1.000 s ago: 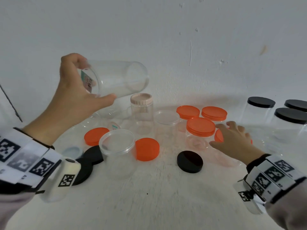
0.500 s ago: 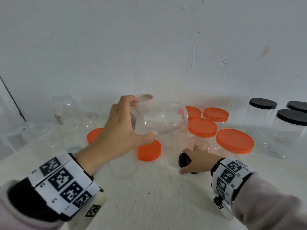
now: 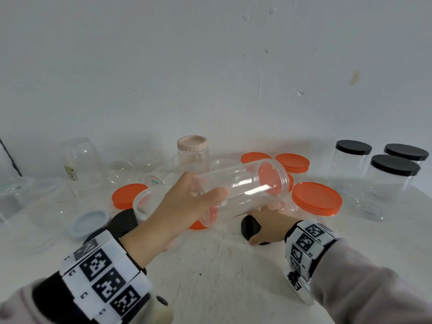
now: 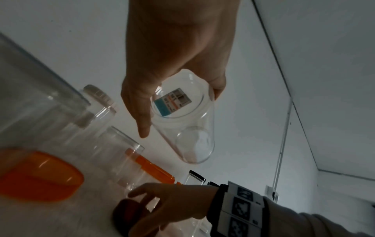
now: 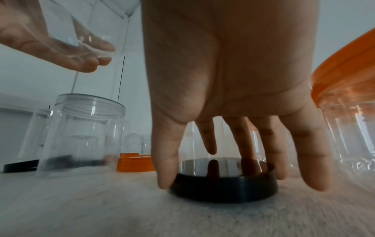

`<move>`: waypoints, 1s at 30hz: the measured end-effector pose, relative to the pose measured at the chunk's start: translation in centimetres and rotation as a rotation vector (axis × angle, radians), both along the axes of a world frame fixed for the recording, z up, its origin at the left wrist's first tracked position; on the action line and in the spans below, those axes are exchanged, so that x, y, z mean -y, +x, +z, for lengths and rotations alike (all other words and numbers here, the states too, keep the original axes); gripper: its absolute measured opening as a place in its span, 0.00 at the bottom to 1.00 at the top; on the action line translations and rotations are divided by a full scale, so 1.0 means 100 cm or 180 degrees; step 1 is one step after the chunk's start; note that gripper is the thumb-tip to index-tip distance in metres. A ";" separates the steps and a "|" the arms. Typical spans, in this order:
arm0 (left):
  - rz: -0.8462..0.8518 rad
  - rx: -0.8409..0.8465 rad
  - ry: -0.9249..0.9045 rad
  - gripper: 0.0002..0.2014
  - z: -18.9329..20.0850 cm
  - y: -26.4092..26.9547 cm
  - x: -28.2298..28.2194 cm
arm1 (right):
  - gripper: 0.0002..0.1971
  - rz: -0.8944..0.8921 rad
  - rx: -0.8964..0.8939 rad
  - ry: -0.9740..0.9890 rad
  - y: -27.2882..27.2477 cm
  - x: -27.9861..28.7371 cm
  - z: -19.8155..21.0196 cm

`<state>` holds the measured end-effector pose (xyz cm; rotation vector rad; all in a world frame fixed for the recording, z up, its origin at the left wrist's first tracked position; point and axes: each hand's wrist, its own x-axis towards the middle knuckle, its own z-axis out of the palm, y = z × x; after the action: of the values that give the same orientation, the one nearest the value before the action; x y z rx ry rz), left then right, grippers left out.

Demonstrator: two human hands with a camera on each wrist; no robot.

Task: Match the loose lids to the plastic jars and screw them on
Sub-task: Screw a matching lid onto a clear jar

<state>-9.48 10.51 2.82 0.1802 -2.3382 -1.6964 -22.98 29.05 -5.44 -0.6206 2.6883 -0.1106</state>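
My left hand (image 3: 189, 204) grips a clear plastic jar (image 3: 245, 190) by its base and holds it in the air on its side, its open threaded mouth pointing right. The left wrist view shows a label on the jar's (image 4: 182, 121) bottom, between the thumb and fingers of my left hand (image 4: 174, 48). Below it a loose black lid (image 3: 250, 226) lies flat on the white table. My right hand (image 3: 271, 225) reaches down over it. In the right wrist view the thumb and fingers of my right hand (image 5: 233, 104) straddle the black lid (image 5: 223, 189) and touch its rim.
Jars with orange lids (image 3: 316, 198) stand just right of my hands, black-lidded jars (image 3: 395, 164) at far right. A pink-lidded jar (image 3: 192, 146) stands at the back. An open wide jar (image 3: 149, 202), a loose orange lid (image 3: 127, 195), black lids (image 3: 124, 220) and a pale blue lid (image 3: 90, 220) sit left.
My left hand has carried the clear jar from the upper left down to the centre. My right hand left the orange-lidded jar and came onto the black lid.
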 end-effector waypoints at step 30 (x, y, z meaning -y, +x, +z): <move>-0.1236 0.1244 -0.1013 0.48 -0.073 -0.001 0.040 | 0.34 -0.0750 -0.0549 -0.2942 -0.011 -0.018 0.027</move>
<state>-9.57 6.50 -4.47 -0.0066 -3.0654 -1.5143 -24.08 30.86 -2.79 -0.5526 2.7560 -1.4670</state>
